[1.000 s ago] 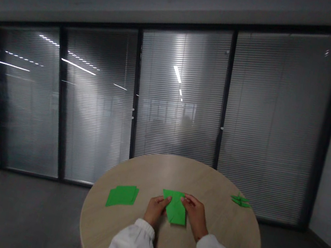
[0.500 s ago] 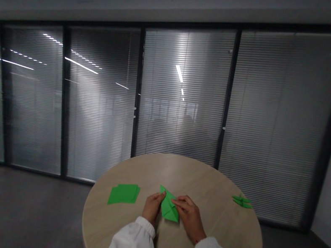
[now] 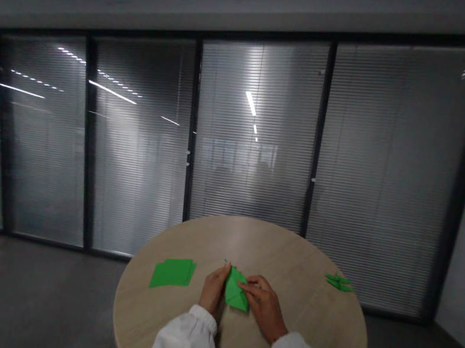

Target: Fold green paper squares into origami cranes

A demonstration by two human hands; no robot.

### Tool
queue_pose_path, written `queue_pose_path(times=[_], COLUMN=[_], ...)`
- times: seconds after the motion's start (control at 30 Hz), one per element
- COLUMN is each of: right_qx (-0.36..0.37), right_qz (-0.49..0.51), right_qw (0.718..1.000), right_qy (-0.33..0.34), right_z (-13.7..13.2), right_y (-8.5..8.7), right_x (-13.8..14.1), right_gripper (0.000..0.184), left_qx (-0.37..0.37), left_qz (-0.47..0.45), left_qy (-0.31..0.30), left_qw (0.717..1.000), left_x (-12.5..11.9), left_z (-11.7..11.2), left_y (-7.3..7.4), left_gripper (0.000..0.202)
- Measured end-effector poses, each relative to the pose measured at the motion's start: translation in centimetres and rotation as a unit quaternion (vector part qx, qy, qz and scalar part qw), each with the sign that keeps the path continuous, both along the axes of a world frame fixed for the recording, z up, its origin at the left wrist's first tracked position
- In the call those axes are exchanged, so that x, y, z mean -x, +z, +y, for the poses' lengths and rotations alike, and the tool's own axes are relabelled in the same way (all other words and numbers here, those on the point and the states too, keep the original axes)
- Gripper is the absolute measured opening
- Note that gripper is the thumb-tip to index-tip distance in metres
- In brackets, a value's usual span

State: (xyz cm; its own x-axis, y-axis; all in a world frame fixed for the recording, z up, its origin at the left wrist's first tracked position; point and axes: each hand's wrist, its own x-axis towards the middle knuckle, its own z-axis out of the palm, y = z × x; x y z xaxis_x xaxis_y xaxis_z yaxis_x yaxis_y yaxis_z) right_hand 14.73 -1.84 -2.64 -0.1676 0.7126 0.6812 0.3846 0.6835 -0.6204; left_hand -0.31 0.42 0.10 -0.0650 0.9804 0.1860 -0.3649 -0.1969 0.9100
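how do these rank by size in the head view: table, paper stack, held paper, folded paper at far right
1. Table
2. Paper stack
3. Held paper, partly covered
4. Folded paper

A bright green paper (image 3: 234, 296), folded and creased, is held slanted between the left hand (image 3: 213, 288) and the right hand (image 3: 266, 307).

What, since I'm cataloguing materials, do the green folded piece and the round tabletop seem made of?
Green folded piece: probably matte paper, being thin with a straight crease. Round tabletop: wood or lookalike laminate, smooth, softly sheened; its tan, faintly streaked surface leaves both open.
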Motion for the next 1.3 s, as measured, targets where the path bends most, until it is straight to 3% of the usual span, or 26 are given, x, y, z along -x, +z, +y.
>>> queue_pose_path(times=[0.23, 0.47, 0.63, 1.03, 1.3], right_qx=[0.0, 0.174, 0.214, 0.247, 0.273], right_qz=[0.018, 0.179, 0.165, 0.163, 0.168], right_qw=[1.0, 0.968, 0.959, 0.952, 0.942], right_qy=[0.01, 0.04, 0.087, 0.075, 0.096], right_z=[-0.4, 0.7, 1.8, 2.5, 1.6], right_y=[0.6, 0.1, -1.0, -1.6, -0.8], right_x=[0.4, 0.3, 0.3, 0.1, 0.4], right_gripper=[0.03, 0.029, 0.032, 0.037, 0.033], left_qx=[-0.013, -0.024, -0.019, -0.02, -0.015], left_qz=[0.034, 0.037, 0.038, 0.042, 0.052], left_qy=[-0.002, -0.05, -0.062, -0.057, -0.083], left_qw=[0.999, 0.998, 0.997, 0.997, 0.995], left_x=[0.3, 0.0, -0.3, -0.3, -0.3], left_z=[0.0, -0.2, -0.5, 0.1, 0.0], left_y=[-0.1, -0.1, 0.1, -0.5, -0.9], left_gripper=[0.035, 0.037, 0.037, 0.036, 0.038])
